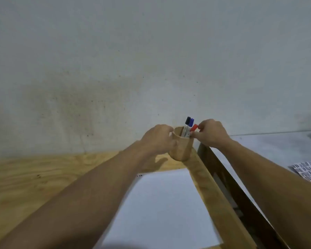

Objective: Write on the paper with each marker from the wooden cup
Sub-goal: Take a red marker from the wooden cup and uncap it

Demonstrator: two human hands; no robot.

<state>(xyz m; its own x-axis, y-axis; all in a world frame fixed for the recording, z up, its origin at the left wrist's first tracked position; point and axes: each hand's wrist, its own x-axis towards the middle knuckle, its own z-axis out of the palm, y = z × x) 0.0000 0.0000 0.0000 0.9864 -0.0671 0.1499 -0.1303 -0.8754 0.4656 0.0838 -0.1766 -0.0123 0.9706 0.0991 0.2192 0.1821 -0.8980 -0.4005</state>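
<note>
A wooden cup [182,148] stands at the far right corner of the plywood table, against the wall. Three markers stick out of it: one with a black cap [187,120], one with a blue cap [191,121] and one with a red cap [194,127]. My left hand [158,139] is wrapped around the cup's left side. My right hand [211,133] pinches the red-capped marker at the cup's right rim. A blank white sheet of paper [165,207] lies on the table in front of the cup, between my forearms.
The plywood table [43,177] ends at its right edge [205,177], with a dark wooden frame [228,178] beside it. A grey wall [133,69] rises right behind the cup. A patterned cloth [309,169] lies far right.
</note>
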